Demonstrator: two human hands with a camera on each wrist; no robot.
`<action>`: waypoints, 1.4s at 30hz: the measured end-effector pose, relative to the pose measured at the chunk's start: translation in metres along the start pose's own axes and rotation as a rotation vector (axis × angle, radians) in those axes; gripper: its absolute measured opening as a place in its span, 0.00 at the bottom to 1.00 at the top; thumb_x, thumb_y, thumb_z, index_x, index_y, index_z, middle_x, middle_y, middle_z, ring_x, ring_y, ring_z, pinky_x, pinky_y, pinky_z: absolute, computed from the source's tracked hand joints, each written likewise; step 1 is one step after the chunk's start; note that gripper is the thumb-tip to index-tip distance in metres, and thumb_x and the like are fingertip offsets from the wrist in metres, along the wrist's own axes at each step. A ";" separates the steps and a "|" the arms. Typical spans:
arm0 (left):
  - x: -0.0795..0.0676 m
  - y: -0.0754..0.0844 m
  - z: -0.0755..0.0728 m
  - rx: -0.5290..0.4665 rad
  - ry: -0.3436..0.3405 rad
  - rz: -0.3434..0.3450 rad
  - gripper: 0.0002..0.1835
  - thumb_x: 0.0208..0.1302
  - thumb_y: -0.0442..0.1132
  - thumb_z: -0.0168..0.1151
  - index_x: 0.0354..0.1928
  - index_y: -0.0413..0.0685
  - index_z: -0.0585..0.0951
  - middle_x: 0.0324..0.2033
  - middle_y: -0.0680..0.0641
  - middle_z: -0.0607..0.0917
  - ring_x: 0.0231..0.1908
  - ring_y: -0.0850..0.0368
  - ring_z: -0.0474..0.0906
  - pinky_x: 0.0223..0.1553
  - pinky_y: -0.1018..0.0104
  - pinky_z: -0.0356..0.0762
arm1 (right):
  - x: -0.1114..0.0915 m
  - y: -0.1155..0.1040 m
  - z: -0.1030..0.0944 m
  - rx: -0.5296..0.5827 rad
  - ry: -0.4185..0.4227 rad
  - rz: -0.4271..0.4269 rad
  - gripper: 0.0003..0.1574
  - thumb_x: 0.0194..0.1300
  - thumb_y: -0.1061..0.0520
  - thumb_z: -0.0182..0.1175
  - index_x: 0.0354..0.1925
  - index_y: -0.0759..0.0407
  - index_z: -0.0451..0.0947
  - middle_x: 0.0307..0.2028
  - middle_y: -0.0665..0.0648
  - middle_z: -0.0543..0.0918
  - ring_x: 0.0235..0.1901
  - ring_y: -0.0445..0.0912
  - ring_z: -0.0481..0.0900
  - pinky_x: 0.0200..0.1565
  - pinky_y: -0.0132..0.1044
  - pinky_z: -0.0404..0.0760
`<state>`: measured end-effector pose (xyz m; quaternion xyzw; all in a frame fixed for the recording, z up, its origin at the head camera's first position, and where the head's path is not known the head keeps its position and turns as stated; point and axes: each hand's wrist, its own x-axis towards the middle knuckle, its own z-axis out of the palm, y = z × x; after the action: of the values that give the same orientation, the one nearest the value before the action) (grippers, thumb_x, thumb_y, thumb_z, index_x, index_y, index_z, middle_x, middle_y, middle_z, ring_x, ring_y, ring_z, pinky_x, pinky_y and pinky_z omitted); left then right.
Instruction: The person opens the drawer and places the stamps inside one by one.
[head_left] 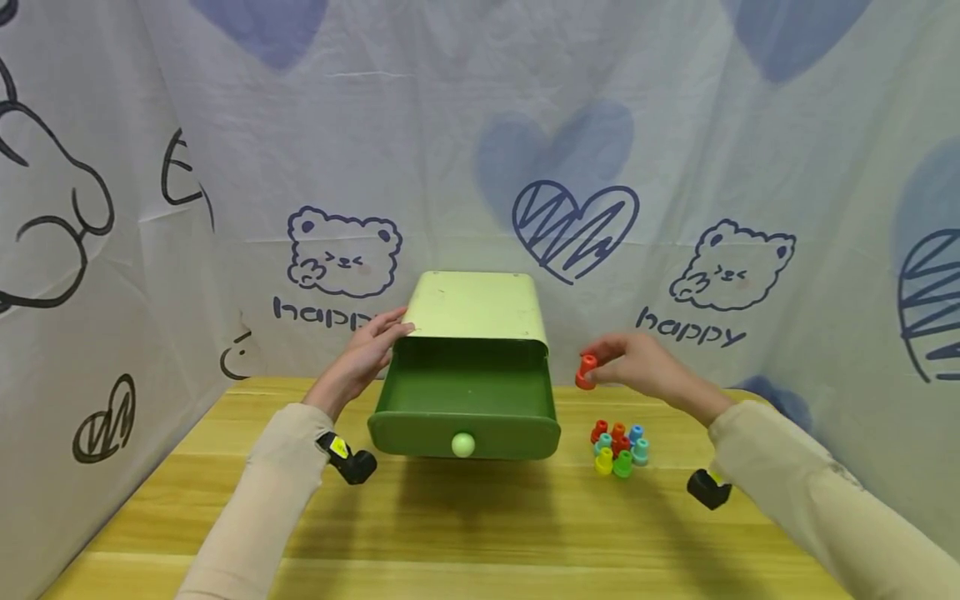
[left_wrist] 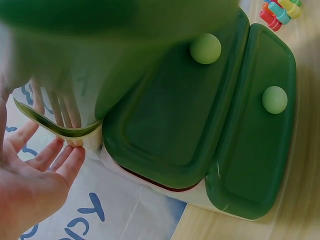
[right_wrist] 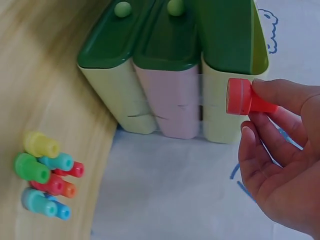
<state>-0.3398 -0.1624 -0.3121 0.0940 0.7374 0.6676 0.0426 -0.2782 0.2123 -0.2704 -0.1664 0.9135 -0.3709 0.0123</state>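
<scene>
A small drawer cabinet [head_left: 476, 304] stands on the table with its green top drawer [head_left: 420, 435] pulled out; the drawer's inside shows bare. My left hand [head_left: 363, 358] rests against the cabinet's upper left side, thumb near the front edge and fingers fairly straight. Between the thumb and fingers of my right hand [head_left: 641, 367] I pinch a red peg [right_wrist: 240, 96] with a wide round base and a narrower stem. That hand holds it in the air to the right of the drawer, above table height.
On the table to the right stands a cluster of several coloured pegs, among them a yellow peg [head_left: 603, 462] and a green peg [head_left: 622, 465]. Two closed drawers, the middle one [left_wrist: 170, 115] and the bottom one [left_wrist: 250, 155], sit below the open one. A printed cloth [head_left: 450, 167] hangs behind.
</scene>
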 end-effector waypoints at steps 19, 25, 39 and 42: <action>-0.002 0.002 -0.005 0.009 0.008 -0.008 0.35 0.72 0.46 0.53 0.75 0.47 0.53 0.71 0.38 0.56 0.72 0.43 0.46 0.69 0.43 0.43 | 0.025 -0.043 -0.003 -0.058 -0.114 -0.071 0.19 0.56 0.61 0.66 0.48 0.64 0.81 0.39 0.55 0.85 0.42 0.51 0.79 0.50 0.49 0.77; -0.003 0.003 -0.007 0.002 0.008 -0.007 0.36 0.71 0.46 0.53 0.75 0.47 0.53 0.71 0.38 0.55 0.72 0.43 0.45 0.70 0.43 0.43 | 0.031 -0.058 0.003 -0.078 -0.162 -0.117 0.21 0.57 0.62 0.66 0.50 0.65 0.81 0.39 0.54 0.86 0.42 0.50 0.80 0.50 0.49 0.78; 0.000 -0.001 -0.002 0.001 -0.005 -0.008 0.35 0.72 0.46 0.53 0.75 0.46 0.54 0.72 0.38 0.54 0.72 0.43 0.44 0.69 0.43 0.43 | 0.042 -0.076 0.027 -0.086 -0.306 -0.218 0.17 0.55 0.64 0.69 0.45 0.65 0.83 0.37 0.53 0.86 0.38 0.45 0.81 0.44 0.37 0.82; 0.000 -0.001 -0.002 0.006 0.006 -0.006 0.34 0.72 0.46 0.53 0.75 0.47 0.55 0.72 0.38 0.55 0.72 0.43 0.44 0.69 0.42 0.43 | 0.047 -0.081 0.033 -0.109 -0.356 -0.251 0.15 0.54 0.66 0.68 0.43 0.65 0.83 0.36 0.53 0.86 0.38 0.45 0.81 0.43 0.36 0.82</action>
<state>-0.3407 -0.1646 -0.3132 0.0897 0.7399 0.6654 0.0420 -0.2937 0.1210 -0.2338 -0.3419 0.8878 -0.2845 0.1183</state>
